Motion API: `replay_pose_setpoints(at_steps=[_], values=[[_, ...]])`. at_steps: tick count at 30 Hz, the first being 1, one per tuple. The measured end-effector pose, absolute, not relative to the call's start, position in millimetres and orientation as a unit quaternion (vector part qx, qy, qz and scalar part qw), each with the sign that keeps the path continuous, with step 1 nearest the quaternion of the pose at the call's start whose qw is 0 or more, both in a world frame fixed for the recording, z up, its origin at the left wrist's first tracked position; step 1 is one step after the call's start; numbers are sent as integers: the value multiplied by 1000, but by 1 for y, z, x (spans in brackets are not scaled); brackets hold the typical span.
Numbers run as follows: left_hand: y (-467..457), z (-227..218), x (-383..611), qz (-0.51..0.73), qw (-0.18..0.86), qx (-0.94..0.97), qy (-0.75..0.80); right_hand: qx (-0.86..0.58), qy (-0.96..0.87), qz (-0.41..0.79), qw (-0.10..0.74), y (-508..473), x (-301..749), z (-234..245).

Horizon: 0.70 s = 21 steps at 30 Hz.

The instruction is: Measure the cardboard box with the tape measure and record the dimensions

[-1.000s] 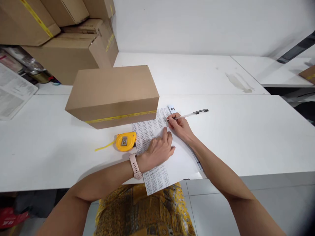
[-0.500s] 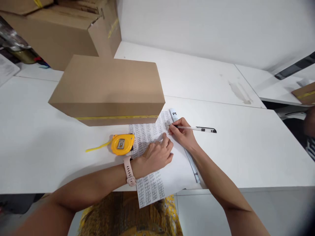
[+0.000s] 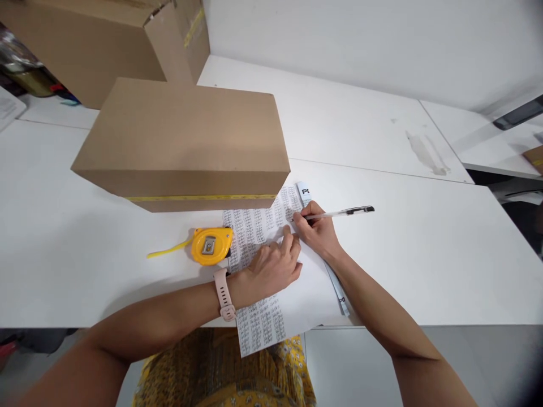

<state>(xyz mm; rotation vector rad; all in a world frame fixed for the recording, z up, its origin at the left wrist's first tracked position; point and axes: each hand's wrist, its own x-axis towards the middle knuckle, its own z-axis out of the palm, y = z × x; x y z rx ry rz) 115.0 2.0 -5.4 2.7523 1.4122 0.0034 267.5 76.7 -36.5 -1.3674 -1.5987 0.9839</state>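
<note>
My right hand (image 3: 317,230) is closed around a clear pen (image 3: 335,214) with a black grip and clip. The pen's tip touches a white sheet of paper (image 3: 309,282) covered in columns of small handwriting, too fine to read. My left hand (image 3: 274,263) lies on the sheet just left of the pen tip, its fingers bent, apart and holding nothing. A pink watch (image 3: 224,295) is on the left wrist. Beside the sheet's left edge sits a yellow tape measure (image 3: 211,246) with a yellow strap. The paper's lower end hangs past the table edge.
A closed cardboard box (image 3: 186,130) with a yellow tape strip stands behind the sheet and covers part of its top. Larger cardboard boxes (image 3: 106,51) fill the back left. A folded printed strip (image 3: 337,291) lies partly beneath my right forearm on the white table (image 3: 424,254).
The pen's back end has tipped upward, and its tip is slightly lower on the page. My left hand stays on the paper. The view has shifted a little.
</note>
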Motion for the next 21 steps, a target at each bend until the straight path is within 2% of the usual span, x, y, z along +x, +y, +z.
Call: replay_pose_setpoints(at_steps=[21], values=[[2,-6,114,-4,21,891,454,-532,-638,389,398,78,268,-36]])
